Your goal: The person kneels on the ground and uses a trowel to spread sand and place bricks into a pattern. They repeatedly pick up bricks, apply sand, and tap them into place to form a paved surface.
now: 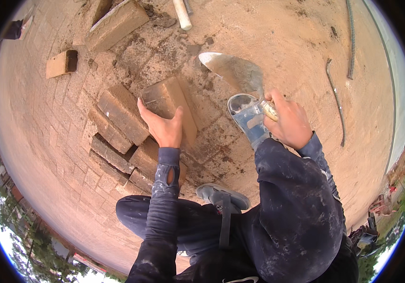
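Note:
My right hand [289, 120] is closed round the handle of a trowel [241, 73]. The trowel's broad pointed blade lies over the ground just beyond my sandalled foot, its tip toward the upper left. My left hand [165, 127] has its thumb and fingers spread apart, over the near part of a tan brick [189, 111]. Whether the fingers touch that brick I cannot tell. Left of this hand lies a loose pile of bricks [123, 113], several of them side by side and partly overlapping. My left hand and sleeve cover part of the pile.
A large block [120, 28] lies at the upper left, with a small brick piece [61, 64] below it. A tool with a pale handle [182, 15] is at the top. Two metal rods [335, 101] lie on the right. Paving and dirt surround my sandals [223, 195].

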Demonstrator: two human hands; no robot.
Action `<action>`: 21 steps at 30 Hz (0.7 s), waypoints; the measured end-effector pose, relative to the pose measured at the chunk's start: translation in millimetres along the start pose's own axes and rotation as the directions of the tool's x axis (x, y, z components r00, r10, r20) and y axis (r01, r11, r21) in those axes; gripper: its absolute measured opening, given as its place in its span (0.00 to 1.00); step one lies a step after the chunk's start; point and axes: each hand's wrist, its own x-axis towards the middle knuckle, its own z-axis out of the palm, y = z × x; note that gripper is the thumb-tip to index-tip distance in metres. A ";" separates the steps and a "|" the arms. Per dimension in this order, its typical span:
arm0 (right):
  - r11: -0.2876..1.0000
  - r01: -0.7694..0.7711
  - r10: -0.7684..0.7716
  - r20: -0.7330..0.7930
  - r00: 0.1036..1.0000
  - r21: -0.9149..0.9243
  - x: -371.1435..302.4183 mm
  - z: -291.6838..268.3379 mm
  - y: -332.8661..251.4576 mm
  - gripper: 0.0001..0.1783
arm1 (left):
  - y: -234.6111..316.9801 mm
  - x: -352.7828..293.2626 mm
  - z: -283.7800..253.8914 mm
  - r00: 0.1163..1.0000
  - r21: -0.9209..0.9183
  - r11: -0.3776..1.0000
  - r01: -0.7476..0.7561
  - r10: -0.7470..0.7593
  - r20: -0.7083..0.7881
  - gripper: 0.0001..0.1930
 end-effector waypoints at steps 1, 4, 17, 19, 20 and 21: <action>1.000 -0.011 0.011 -0.043 0.999 0.017 -9.6 1.2 5.1 0.22 | 5.4 -13.0 -6.4 1.000 -0.047 0.999 -0.014 0.014 0.005 0.58; 1.000 0.005 0.001 -0.197 0.980 0.031 -33.5 4.5 16.0 0.22 | 8.9 -65.7 -20.7 0.996 -0.091 0.992 -0.089 0.086 -0.032 0.56; 0.867 0.200 -0.298 0.154 0.942 0.455 -32.6 3.2 -12.2 0.18 | -30.7 -128.5 -21.9 0.962 -0.160 0.949 -0.272 0.262 -0.080 0.53; 0.921 0.358 -0.385 0.219 0.897 0.155 -19.5 -2.1 -36.9 0.20 | -29.9 -127.1 -20.5 0.966 -0.122 0.959 -0.257 0.253 -0.052 0.52; 0.922 0.388 -0.371 0.334 0.866 0.020 -13.8 -10.6 -53.9 0.22 | -30.2 -125.8 -23.3 0.957 -0.062 0.956 -0.287 0.289 0.027 0.53; 0.898 0.426 -0.339 0.442 0.830 -0.112 -8.9 -13.4 -64.3 0.24 | -29.8 -124.3 -26.3 0.942 -0.004 0.947 -0.320 0.318 0.108 0.53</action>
